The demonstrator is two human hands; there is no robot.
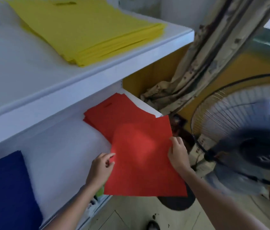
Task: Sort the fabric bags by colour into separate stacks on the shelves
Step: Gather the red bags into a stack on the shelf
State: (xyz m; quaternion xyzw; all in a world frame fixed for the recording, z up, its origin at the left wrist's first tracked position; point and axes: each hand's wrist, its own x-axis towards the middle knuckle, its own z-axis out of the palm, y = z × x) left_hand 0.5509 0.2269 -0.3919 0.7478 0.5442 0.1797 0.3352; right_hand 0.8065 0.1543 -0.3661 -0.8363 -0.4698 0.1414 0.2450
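Note:
I hold a flat red fabric bag (140, 156) by both side edges, half over the front edge of the lower shelf (61, 156). My left hand (101, 168) pinches its left edge and my right hand (177, 156) grips its right edge. The bag's far end overlaps a stack of red bags (112, 113) lying at the right end of that shelf. A stack of blue bags (4, 188) lies at the shelf's left. A thick stack of yellow bags (81, 29) lies on the upper shelf (14, 77).
A standing fan (247, 135) is close on the right, beside my right arm. A patterned curtain (205, 52) hangs behind it against a yellow wall. The tiled floor (131, 218) shows below the shelves.

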